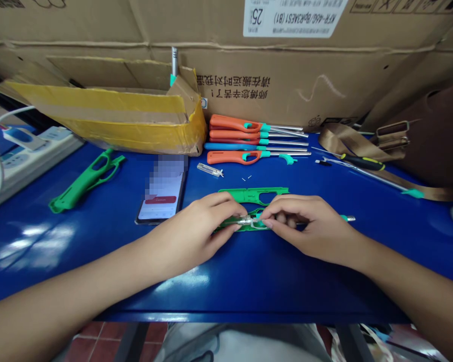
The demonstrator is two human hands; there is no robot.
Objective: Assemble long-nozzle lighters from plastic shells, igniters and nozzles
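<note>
My left hand [196, 229] and my right hand [305, 226] meet over a green lighter shell half [245, 224] lying on the blue table [249, 281]. Both hands pinch a clear gas tube piece [245, 219] seated in that shell, fingers closed. A metal nozzle tip [348, 218] sticks out to the right past my right hand. A second green shell half [253, 194] lies just behind my fingers. What my right palm covers is hidden.
Several finished orange and blue long-nose lighters [249, 141] lie at the back. A phone [162, 196] and a green shell [85, 181] are left, a taped cardboard box [109, 118] and power strip [18, 151] behind. A screwdriver [362, 162] and brown strap [362, 146] are right.
</note>
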